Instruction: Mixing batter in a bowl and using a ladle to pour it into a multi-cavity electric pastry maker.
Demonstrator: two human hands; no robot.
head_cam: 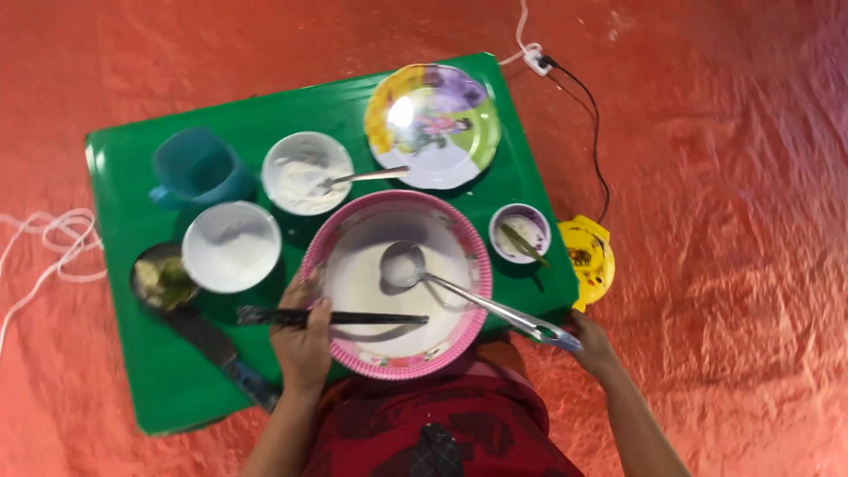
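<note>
1. The left hand [303,340] has its grip closed around a pair of dark chopsticks [353,317], which lie across the near rim of the pink bowl [477,265], tips over the white batter [362,283].
2. The right hand [590,346] has its grip closed on the end of a metal ladle [402,263], whose long handle slants up from the bowl's right edge while its cup sits in the batter.
3. Risk, as I judge it: the ladle handle levers on the rim, so a push down at the far end could tip the bowl or flick thin batter onto the green counter [177,389].
4. The bowl sits near the counter's front edge, close to the person's lap; a nudge there could slide it off.
5. A yellow appliance [587,256] stands just beside the counter with a black cord [594,132] running back; spilled liquid reaching it would be a hazard.
6. Materials: the counter looks glossy and slick; the bowl seems to be patterned plastic, round and wide.
7. A white bowl of powder [231,246] and a second bowl with a spoon [305,172] stand behind, beside a teal jug [196,168] and a shiny flowered plate [433,125].
8. A small purple bowl [521,231] holds a green leaf.
</note>
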